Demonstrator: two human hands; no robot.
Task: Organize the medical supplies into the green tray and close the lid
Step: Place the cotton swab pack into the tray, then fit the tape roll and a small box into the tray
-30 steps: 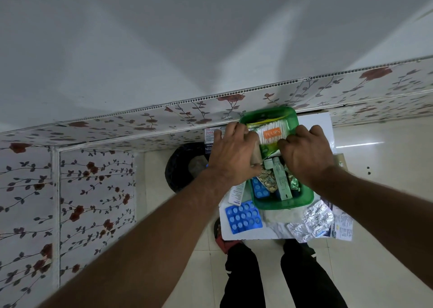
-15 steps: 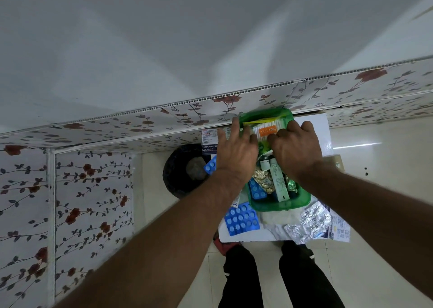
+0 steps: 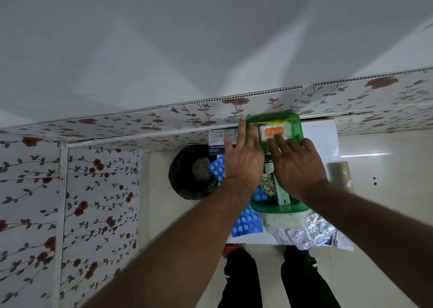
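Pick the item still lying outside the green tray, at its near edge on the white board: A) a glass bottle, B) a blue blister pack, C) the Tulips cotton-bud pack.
B: a blue blister pack lies on the white board just outside the green tray.

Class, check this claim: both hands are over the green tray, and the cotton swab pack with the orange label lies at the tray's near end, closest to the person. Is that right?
Not quite. In the head view the cotton swab pack lies at the far end of the green tray, by the wall. Both the left hand and the right hand are over the tray, as stated.
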